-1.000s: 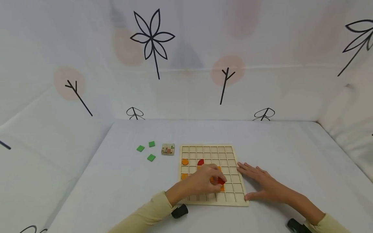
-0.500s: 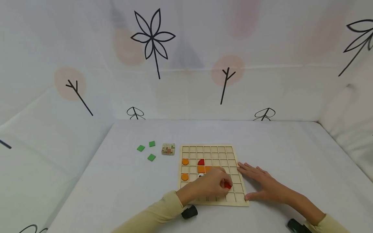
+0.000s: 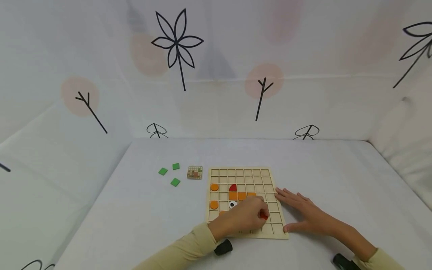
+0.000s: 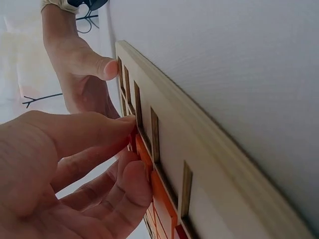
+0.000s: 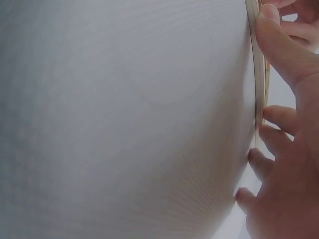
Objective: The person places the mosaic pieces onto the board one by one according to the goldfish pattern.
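My left hand [image 3: 246,215] is over the lower right part of a wooden grid board [image 3: 249,173], pinching a small red piece [image 3: 264,216] between thumb and finger. In the left wrist view the red piece [image 4: 133,141] is at a cell beside an orange tile [image 4: 143,152], partly covered by the fingers. My right hand [image 3: 308,216] lies with fingers spread at the board's right edge; its thumb and fingertips touch that edge. On the board sit orange square tiles [image 3: 233,196], a red quarter-circle [image 3: 233,188], a white eye piece [image 3: 233,204] and orange discs [image 3: 214,187].
Left of the board, 3 green square tiles [image 3: 175,182] lie on the white tabletop [image 3: 162,210]. A small printed grid card [image 3: 194,173] rests between them and the board. A patterned cloth wall [image 3: 216,105] rises behind the table.
My left hand has moved right across the board with the red piece, uncovering orange tiles and the eye piece. Over the last half second it shifted only slightly. The right hand has stayed put.
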Demonstrator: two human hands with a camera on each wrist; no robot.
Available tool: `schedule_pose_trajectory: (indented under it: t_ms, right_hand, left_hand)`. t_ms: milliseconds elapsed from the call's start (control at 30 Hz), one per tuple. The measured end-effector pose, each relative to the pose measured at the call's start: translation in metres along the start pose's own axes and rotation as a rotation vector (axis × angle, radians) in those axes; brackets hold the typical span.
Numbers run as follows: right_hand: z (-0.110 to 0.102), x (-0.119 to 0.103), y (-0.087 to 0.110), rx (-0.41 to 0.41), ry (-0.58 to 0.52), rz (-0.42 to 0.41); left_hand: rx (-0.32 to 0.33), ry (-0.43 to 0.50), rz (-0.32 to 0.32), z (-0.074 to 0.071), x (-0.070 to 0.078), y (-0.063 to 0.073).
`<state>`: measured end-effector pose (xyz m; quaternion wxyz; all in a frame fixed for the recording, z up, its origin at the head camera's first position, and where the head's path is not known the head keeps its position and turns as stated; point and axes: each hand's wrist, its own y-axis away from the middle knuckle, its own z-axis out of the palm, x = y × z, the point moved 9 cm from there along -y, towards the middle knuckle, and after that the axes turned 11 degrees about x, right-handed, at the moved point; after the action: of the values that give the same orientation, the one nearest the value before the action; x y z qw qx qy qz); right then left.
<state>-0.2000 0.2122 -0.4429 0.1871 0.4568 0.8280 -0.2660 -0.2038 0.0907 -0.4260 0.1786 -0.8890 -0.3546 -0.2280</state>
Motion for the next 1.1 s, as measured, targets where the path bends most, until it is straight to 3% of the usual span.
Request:
schedule_pose_trajectory:
  t_ms: [267,567,1100]
  right_hand:
    - [0.001,0.0,0.0,0.007,0.002,-0.018]
    - [-0.001,-0.003,0.001,0.024,0.016,-0.055]
    - [-0.001,-0.003,0.001,0.023,0.012,-0.065]
  left_hand:
    - [0.003,-0.009,0.003,-0.002,0.002,0.002]
    - [0.025,-0.09,0.034,0.0,0.002,0.003]
    - [0.061,-0.022,-0.026,-0.01,-0.006,0.01]
